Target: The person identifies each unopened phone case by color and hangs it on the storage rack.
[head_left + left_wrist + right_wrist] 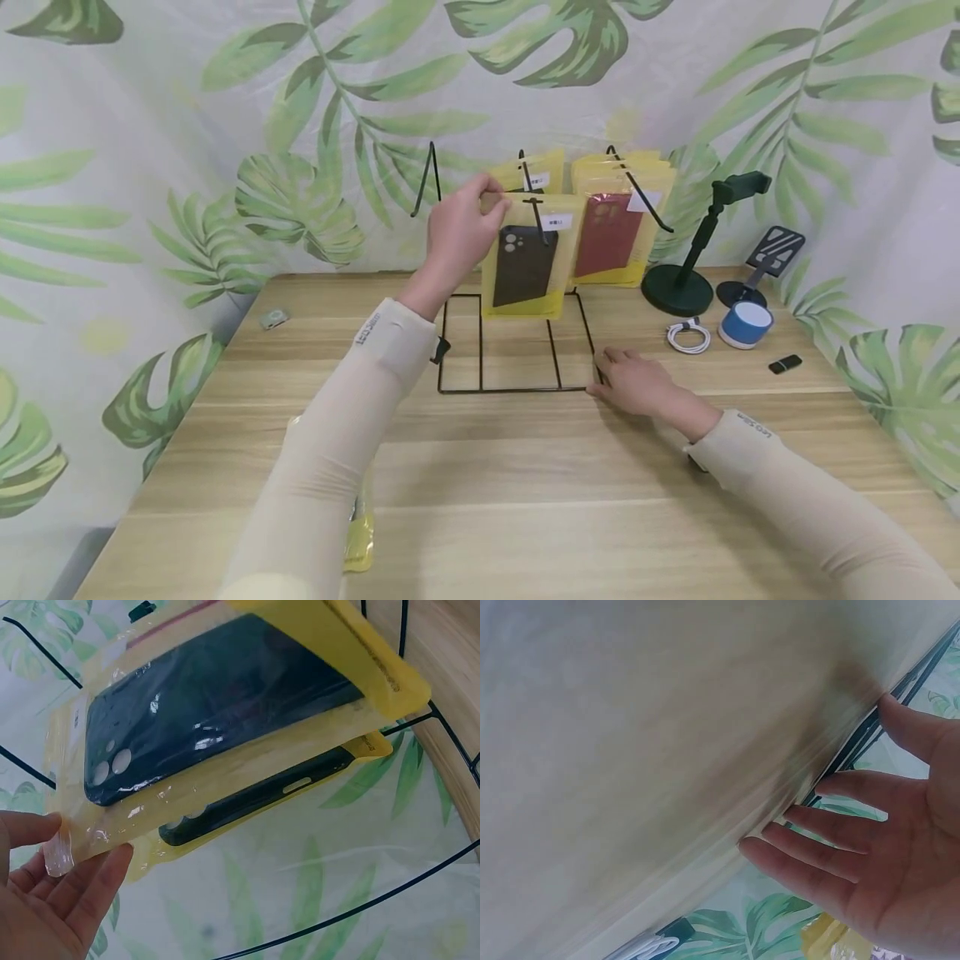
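Note:
My left hand (pixel 463 223) pinches the upper left corner of a yellow bag holding a black phone case (pixel 527 265). The bag hangs at the front of the middle hook of a black wire display rack (pixel 517 390). In the left wrist view, thumb and fingertips hold the clear edge of the bagged phone case (pixel 217 712), and a second bagged dark case (pixel 262 796) shows behind it. My right hand (pixel 637 382) lies by the front right corner of the rack's base. Its fingers (pixel 832 859) are spread and fairly straight, with tips at the tabletop and wire.
Bagged red phone cases (pixel 607 233) hang on the right hook; the left hook (pixel 429 179) is bare. A dark green stand (pixel 678 287), black phone holder (pixel 768 254), white cable (pixel 687 337), blue cylinder (pixel 746 323) and small black stick (pixel 785 364) stand right. Another bag (pixel 360 537) lies under my left forearm.

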Available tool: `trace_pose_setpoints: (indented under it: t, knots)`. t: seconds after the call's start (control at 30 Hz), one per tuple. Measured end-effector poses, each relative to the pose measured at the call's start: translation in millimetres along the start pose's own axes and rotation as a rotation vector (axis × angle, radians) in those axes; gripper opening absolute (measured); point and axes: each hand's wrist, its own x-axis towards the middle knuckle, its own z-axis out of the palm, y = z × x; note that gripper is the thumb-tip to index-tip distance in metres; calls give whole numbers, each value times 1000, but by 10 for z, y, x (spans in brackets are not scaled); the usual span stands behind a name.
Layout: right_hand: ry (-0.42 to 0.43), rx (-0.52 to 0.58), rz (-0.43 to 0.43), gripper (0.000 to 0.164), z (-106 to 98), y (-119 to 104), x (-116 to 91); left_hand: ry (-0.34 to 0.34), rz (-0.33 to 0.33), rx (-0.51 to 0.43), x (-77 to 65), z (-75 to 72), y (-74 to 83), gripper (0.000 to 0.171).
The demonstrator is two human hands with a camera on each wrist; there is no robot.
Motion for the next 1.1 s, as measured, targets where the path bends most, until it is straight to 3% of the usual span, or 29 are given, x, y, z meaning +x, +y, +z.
trace_pose_setpoints:
  t: [0.4,0.7,0.83,1.0,1.1]
  knots:
    - [2,-7,10,64,-10,-46,-26,58,-44,48,229,140,-64,22]
    - [-12,-14,27,63,-53,-40,-30,51,-49,74,330,173,-87,22]
    - [-14,-11,26,63,-34,-55,-21,72,-4,155,262,175,-141,27]
    - [-12,-4,29,64,-3,-39,-5,125,65,305,70,170,-187,38]
    - [-11,-3,32,64,-9,-29,-1,137,76,337,-56,159,-217,49]
